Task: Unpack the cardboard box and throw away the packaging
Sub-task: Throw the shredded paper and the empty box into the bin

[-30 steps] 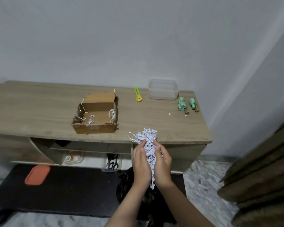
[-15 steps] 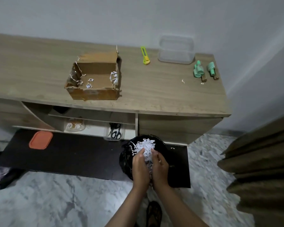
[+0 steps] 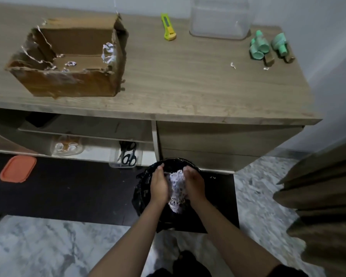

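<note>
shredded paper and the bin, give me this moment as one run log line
stage: discarding filler | both hands: left hand, right hand cup shredded paper | over: black bin | cardboard box: scraps remain

Hidden, cropped, blurred

Clear container: top cut by upper edge. Bin: rim and inside mostly covered by left hand, right hand and shredded paper; the paper is motion-blurred, strands unreadable. Curtain cropped at right edge. Shelf tub contents indistinct. Cardboard box near wall hides part of its floor.
</note>
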Tool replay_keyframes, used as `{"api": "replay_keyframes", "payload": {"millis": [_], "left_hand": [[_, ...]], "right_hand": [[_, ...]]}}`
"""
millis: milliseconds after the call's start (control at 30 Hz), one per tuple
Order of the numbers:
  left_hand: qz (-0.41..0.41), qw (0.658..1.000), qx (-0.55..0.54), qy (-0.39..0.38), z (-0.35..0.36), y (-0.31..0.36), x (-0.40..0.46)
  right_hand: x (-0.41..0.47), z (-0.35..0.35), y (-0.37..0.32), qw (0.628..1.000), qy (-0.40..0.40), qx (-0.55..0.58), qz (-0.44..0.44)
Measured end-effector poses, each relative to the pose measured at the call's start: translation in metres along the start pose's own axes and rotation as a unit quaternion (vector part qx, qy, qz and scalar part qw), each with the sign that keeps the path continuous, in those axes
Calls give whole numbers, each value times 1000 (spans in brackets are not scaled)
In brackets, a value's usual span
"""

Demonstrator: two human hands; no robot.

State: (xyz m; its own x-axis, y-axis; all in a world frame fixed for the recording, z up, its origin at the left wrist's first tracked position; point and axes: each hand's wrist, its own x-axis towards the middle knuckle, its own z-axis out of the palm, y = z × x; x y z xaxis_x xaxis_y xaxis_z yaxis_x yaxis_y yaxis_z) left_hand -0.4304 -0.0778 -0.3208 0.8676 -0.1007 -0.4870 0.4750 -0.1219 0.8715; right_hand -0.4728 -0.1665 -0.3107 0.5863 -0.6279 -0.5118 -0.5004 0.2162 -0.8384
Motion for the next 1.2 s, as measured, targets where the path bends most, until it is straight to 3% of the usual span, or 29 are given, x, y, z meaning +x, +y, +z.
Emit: {"api": "replay_keyframes", "payload": {"millis": [167, 300, 700, 833, 1033, 1200], "left_hand": [[-3, 1000, 25, -1, -10, 15, -25], [20, 999, 46, -9, -19, 50, -67], [200, 972, 110, -51, -29, 190, -145], [271, 953, 126, -55, -24, 228, -142], [294, 938, 168, -72, 6, 266, -110], [312, 906, 279, -69, 27, 282, -60]], "right_hand": [[-15, -12, -15, 999, 30, 27, 7], [-48, -28, -46, 998, 48, -5, -36], [-140, -53, -179, 977, 23, 9, -212], [-135, -68, -217, 961, 57, -5, -269], [-90, -93, -260, 953, 104, -20, -285], [-34, -115, -281, 939, 143, -155, -272]]}}
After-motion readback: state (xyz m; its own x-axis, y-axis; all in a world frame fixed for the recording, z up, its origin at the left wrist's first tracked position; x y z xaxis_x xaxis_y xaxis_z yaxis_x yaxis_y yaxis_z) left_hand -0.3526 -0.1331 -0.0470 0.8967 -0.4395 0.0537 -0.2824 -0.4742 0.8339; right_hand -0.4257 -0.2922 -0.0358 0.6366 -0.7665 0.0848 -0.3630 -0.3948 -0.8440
